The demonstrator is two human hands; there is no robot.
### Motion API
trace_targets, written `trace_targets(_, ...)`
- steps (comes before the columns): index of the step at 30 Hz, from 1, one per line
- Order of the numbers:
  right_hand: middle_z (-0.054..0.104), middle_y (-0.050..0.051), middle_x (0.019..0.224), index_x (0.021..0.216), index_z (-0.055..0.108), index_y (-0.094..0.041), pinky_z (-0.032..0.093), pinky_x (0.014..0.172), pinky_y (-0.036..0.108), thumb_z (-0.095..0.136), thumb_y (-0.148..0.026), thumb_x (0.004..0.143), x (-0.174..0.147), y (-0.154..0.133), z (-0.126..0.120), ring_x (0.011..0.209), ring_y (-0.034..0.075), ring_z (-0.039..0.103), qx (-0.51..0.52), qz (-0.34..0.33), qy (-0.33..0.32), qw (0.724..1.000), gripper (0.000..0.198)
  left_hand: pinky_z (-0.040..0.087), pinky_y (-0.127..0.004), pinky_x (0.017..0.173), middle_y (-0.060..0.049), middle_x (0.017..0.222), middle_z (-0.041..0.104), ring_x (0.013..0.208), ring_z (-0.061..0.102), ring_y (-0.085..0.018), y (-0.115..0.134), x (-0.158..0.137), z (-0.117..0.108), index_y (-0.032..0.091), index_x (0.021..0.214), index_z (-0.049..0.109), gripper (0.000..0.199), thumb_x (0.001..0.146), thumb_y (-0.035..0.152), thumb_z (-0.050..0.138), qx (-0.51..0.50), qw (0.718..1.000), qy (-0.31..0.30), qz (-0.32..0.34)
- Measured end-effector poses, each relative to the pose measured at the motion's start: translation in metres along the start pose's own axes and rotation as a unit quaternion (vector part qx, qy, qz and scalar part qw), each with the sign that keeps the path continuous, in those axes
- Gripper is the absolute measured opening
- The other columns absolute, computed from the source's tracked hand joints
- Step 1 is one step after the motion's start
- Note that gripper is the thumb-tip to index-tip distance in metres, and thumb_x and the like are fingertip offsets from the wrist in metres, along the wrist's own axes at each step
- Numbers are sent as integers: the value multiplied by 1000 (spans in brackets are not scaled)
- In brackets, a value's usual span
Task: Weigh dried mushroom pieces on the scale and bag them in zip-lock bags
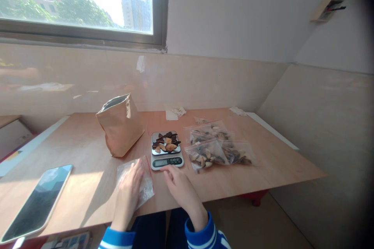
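This seems to be a plain indoor room with a small weighing and packing corner, but I cannot tell whether it belongs to a home, a shop or a workshop. Through the window (160,7) one sees trees (76,6) and tall city buildings (136,9), and the lower wall (204,81) has a shiny beige facing. The wood-coloured table (283,159) carries a digital scale (172,162), a brown bag (121,128) and filled clear bags (207,155).
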State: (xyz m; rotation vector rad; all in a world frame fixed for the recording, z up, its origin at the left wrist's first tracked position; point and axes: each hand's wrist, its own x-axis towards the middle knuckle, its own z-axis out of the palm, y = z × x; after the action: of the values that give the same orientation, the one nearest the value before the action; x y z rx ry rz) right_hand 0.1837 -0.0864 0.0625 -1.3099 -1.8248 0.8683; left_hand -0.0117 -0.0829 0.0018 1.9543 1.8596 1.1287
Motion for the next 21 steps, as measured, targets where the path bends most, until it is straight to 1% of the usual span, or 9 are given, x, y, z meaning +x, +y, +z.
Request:
trace_targets(2, 67, 5, 98, 102, 61, -23, 46, 78, 32, 40, -32, 94, 1, -4, 7, 90, 21, 63, 26, 21, 18, 999, 24, 37, -45, 108, -7, 141, 51, 134, 41, -25, 14, -1, -4, 25, 136, 47, 44, 94, 37, 37, -27, 999, 39, 14)
trace_targets(5, 67, 4, 88, 108, 54, -23, 47, 69, 30, 47, -42, 91, 4, -5, 22, 77, 19, 64, 128, 47, 16, 991, 26, 32, -44, 112, -5, 144, 47, 136, 38, -22, 34, -4, -9, 28, 137, 45, 44, 94, 35, 40, -68, 996, 43, 41)
trace_targets(8, 65, 0, 75, 110, 45, -23, 46, 59, 26, 55, -43, 86, 10, 1, 36, 64, 16, 61, 264, 59, 35, 962, 33, 32, -41, 112, -4, 142, 49, 136, 38, -21, 48, -4, -12, 28, 135, 46, 42, 95, 34, 39, -138, 988, 42, 52)
trace_targets(11, 60, -4, 63, 99, 44, -23, 43, 52, 24, 59, -46, 82, 16, 10, 39, 54, 14, 56, 340, 81, 93, 932, 33, 36, -40, 109, -5, 135, 55, 130, 45, -21, 56, 0, -13, 25, 127, 54, 38, 95, 36, 38, -193, 977, 85, 21)
trace_targets(14, 59, -4, 61, 94, 45, -22, 42, 49, 24, 61, -51, 78, 19, 17, 30, 51, 13, 53, 360, 103, 115, 920, 37, 38, -39, 107, -5, 128, 61, 125, 51, -21, 62, 12, -16, 24, 116, 61, 36, 95, 39, 36, -221, 968, 120, -10)
trace_targets(16, 61, -3, 66, 98, 46, -22, 42, 50, 24, 60, -54, 78, 19, 21, 21, 51, 12, 53, 353, 86, 103, 926, 40, 39, -39, 106, -4, 123, 64, 123, 52, -22, 65, 23, -19, 24, 111, 64, 37, 95, 42, 36, -225, 968, 112, -28)
trace_targets(18, 64, 0, 76, 104, 46, -21, 43, 51, 24, 53, -57, 82, 18, 26, 12, 53, 12, 55, 339, 60, 92, 934, 42, 41, -40, 104, -4, 118, 66, 117, 56, -23, 68, 37, -20, 23, 109, 64, 39, 94, 45, 36, -224, 967, 109, -46)
trace_targets(19, 65, 2, 81, 107, 46, -21, 43, 52, 25, 48, -58, 85, 17, 28, 9, 54, 12, 55, 332, 53, 93, 937, 43, 42, -40, 102, -5, 114, 67, 113, 58, -23, 68, 44, -21, 23, 109, 64, 40, 94, 46, 35, -225, 966, 120, -51)
trace_targets(21, 65, 4, 88, 110, 46, -21, 44, 53, 25, 40, -57, 89, 16, 34, 4, 56, 12, 56, 318, 47, 110, 941, 43, 42, -39, 102, -7, 117, 66, 113, 58, -22, 66, 59, -19, 21, 112, 62, 45, 95, 47, 31, -234, 960, 148, -34)
